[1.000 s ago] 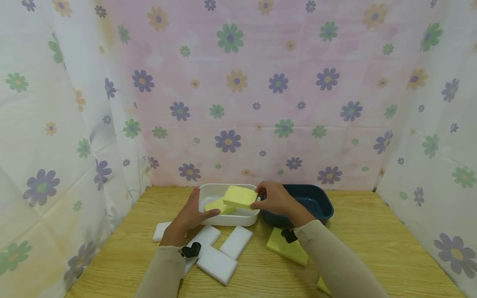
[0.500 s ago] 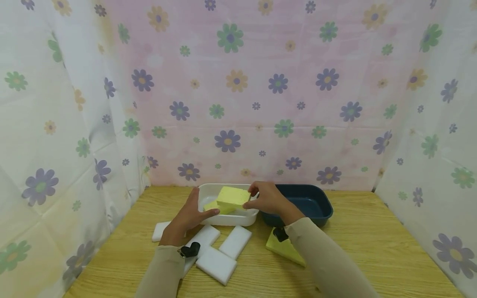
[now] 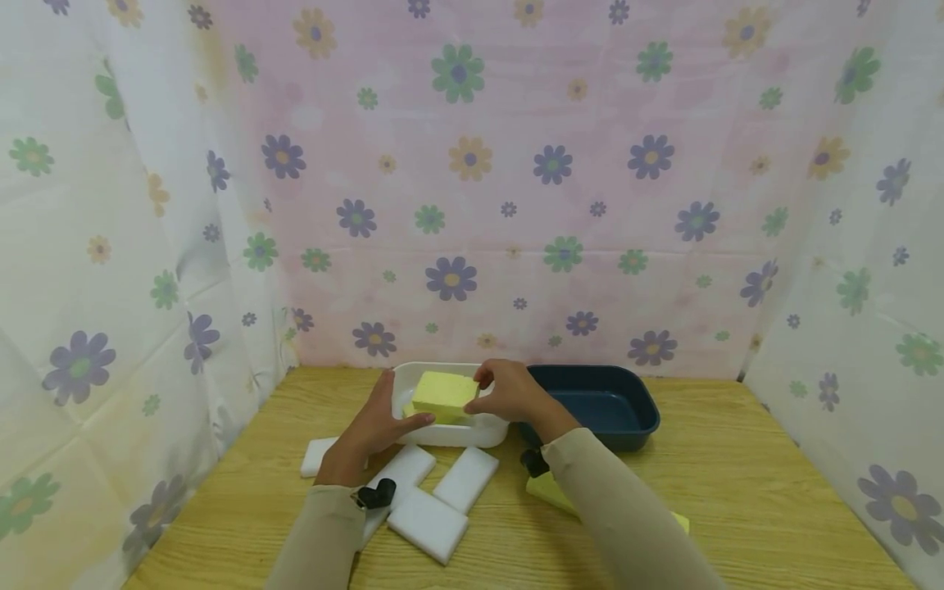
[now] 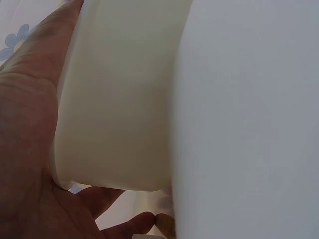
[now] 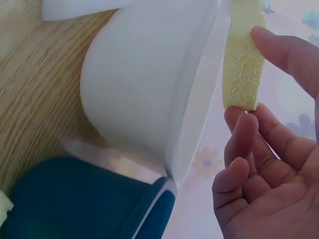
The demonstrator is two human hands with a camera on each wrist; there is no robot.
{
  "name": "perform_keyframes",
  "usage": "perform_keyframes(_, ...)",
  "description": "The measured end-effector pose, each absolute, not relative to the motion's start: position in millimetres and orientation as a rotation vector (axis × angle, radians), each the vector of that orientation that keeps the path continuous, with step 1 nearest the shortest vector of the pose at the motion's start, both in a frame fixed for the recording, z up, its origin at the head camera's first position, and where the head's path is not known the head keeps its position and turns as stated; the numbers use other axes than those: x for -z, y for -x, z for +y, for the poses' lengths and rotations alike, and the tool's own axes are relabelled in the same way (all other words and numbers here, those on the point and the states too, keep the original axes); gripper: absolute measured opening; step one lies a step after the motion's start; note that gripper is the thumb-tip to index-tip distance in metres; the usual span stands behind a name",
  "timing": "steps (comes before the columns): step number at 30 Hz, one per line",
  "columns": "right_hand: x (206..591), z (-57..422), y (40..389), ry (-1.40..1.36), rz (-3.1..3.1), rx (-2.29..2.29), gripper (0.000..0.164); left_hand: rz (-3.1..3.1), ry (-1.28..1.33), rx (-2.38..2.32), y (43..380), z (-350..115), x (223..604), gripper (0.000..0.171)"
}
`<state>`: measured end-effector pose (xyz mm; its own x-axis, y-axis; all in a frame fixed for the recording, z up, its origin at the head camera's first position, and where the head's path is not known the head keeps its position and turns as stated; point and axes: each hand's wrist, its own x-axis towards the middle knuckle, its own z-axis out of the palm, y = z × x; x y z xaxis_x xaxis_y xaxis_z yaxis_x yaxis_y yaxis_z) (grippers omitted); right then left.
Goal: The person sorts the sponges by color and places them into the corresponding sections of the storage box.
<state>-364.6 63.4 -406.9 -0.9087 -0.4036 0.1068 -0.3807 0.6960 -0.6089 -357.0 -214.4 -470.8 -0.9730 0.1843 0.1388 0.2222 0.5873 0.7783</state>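
My right hand (image 3: pixel 519 397) pinches a yellow sponge (image 3: pixel 442 392) by its right end, thumb against fingers, above the white tub (image 3: pixel 468 434). Another yellow sponge (image 3: pixel 453 419) lies in that tub, mostly covered by the held one in the head view. At the tub's left end my left hand (image 3: pixel 369 428) grips the wall, thumb along the front rim and fingers at the far corner. The left wrist view shows the hand (image 4: pixel 30 144) wrapped against the white wall (image 4: pixel 119 99). From the right wrist, the sponge's edge (image 5: pixel 242 79) shows between thumb and fingertips.
A dark blue tub (image 3: pixel 649 418) stands right of the white one. Several white sponges (image 3: pixel 429 524) lie on the wooden table (image 3: pixel 745 475) near the left forearm. Yellow sponges (image 3: pixel 549 493) lie partly hidden under the right forearm. Flowered cloth (image 3: pixel 619 295) hangs behind and at both sides.
My right hand has moved left with the yellow sponge, bringing it over the one in the white tub. The left hand has stayed at the tub's end.
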Motion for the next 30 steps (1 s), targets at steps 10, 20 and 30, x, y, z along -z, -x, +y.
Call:
perform_keyframes(10,406,48,366,0.673,2.904,0.987,0.05,-2.79,0.351,1.331,355,-215,468,0.12)
perform_keyframes(20,411,26,367,0.717,2.96,0.877,0.047,-2.78,0.393,1.273,357,-216,469,0.117)
perform_keyframes(30,414,34,359,0.738,2.856,1.001,0.037,-2.783,0.351,1.291,357,-216,470,0.119)
